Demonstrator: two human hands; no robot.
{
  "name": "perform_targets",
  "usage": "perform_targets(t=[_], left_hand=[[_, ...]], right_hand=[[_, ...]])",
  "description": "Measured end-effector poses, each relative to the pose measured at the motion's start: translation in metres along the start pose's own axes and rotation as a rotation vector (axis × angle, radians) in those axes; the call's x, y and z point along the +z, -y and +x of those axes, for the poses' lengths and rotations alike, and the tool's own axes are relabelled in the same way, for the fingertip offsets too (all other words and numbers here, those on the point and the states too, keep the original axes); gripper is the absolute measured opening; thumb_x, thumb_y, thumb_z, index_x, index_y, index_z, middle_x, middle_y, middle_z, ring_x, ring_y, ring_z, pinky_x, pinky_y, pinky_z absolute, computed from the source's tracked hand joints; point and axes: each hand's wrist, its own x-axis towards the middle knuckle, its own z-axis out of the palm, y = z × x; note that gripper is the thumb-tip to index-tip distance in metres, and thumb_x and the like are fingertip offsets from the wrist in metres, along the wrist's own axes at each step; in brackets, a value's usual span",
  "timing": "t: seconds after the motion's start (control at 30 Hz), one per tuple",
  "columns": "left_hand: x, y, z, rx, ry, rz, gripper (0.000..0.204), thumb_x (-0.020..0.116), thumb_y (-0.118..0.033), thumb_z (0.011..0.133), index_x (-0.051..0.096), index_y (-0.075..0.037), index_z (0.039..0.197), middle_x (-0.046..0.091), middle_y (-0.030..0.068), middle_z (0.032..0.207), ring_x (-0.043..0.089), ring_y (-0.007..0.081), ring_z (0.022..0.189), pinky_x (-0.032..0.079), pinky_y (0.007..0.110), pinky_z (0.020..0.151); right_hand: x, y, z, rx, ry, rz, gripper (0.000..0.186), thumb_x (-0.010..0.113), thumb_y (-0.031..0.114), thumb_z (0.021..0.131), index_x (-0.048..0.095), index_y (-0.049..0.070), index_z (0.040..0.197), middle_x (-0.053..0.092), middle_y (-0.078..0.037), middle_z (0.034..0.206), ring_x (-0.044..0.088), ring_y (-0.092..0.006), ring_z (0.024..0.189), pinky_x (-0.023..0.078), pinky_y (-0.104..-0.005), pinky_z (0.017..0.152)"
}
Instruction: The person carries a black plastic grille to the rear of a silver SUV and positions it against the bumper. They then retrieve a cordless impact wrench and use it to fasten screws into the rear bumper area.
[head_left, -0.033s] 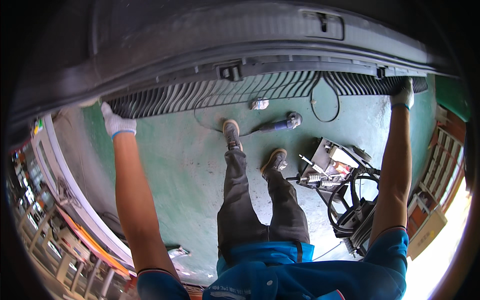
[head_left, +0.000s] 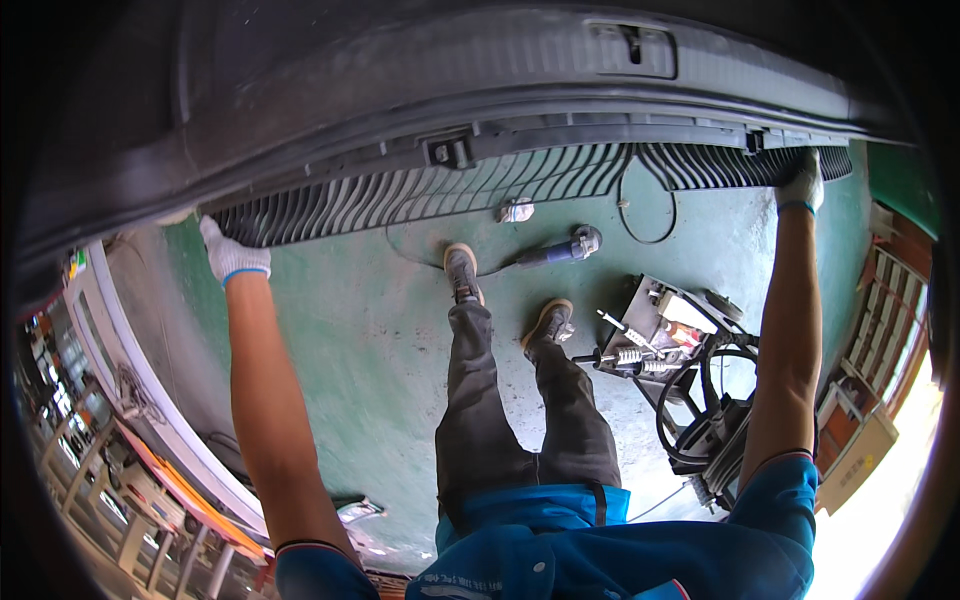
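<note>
Both hands wear white work gloves with blue cuffs. At the left end of a long black slatted car grille (head_left: 275, 217), my left hand (head_left: 236, 254) is closed on the lower edge, its fingertips partly hidden. My right hand (head_left: 802, 187) grips the other end, with its fingers partly covered by the slats. The grille lies along the edge of a dark car body panel (head_left: 400, 75). A recessed latch (head_left: 633, 45) sits in the panel above, and a black clip bracket (head_left: 450, 152) shows along the grille's upper edge.
A blue angle grinder (head_left: 560, 250) lies on the green floor, its cable near my left shoe (head_left: 461, 270). Beside it is a crumpled white thing (head_left: 517, 210). At right stands a metal tray (head_left: 650, 325) of tools and parts, near a black coiled hose (head_left: 690, 420).
The panel and grille sit slightly further left in the picture. Both hands keep their hold at the grille's ends, and the right hand has shifted slightly left with it.
</note>
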Motion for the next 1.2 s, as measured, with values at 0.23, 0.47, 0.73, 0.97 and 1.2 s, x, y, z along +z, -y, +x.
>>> perform_targets(t=[0.23,0.47,0.73,0.97,1.2], left_hand=[[-0.005,-0.003,0.014,0.034,-0.005,0.107,0.052,0.042,-0.041,0.101,0.054,-0.005,0.136,0.054,0.0133,0.141,0.056,0.0343,0.125,0.045,0.054,0.107],[-0.006,-0.009,0.024,0.125,-0.137,0.176,0.038,0.054,-0.03,0.091,0.066,-0.01,0.122,0.061,0.0145,0.132,0.06,0.0344,0.118,0.048,0.051,0.103],[-0.033,-0.023,0.063,0.055,-0.221,0.296,0.033,0.061,-0.036,0.083,0.072,-0.017,0.108,0.07,0.0051,0.119,0.068,0.0263,0.104,0.054,0.046,0.088],[-0.024,-0.024,0.056,0.038,-0.311,0.329,0.04,0.062,-0.039,0.083,0.069,-0.017,0.115,0.067,0.0054,0.125,0.064,0.0262,0.112,0.051,0.045,0.093],[-0.02,-0.023,0.046,0.065,-0.346,0.391,0.044,0.062,-0.043,0.083,0.067,-0.017,0.118,0.066,0.0073,0.126,0.063,0.0289,0.113,0.051,0.047,0.097]], right_hand=[[0.014,-0.006,0.009,-0.007,-0.125,-0.006,0.03,0.055,0.035,0.097,0.061,0.015,0.075,0.056,0.0,0.063,0.051,-0.0164,0.052,0.043,-0.0317,0.049],[0.049,-0.02,-0.057,-0.232,-0.158,0.193,0.036,0.056,0.03,0.096,0.064,-0.001,0.113,0.071,-0.014,0.103,0.069,-0.023,0.086,0.057,-0.0348,0.077],[0.095,-0.01,-0.103,-0.378,-0.436,0.199,0.037,0.066,0.017,0.089,0.06,-0.002,0.12,0.069,-0.011,0.103,0.065,-0.0192,0.088,0.054,-0.0313,0.079],[0.08,-0.019,-0.101,-0.37,-0.53,0.088,0.048,0.07,0.025,0.087,0.058,-0.008,0.119,0.068,-0.018,0.108,0.064,-0.0235,0.094,0.05,-0.0344,0.084],[0.077,-0.02,-0.1,-0.267,-0.55,0.059,0.046,0.071,0.028,0.087,0.058,-0.009,0.111,0.067,-0.02,0.104,0.064,-0.0231,0.092,0.051,-0.0349,0.08]])
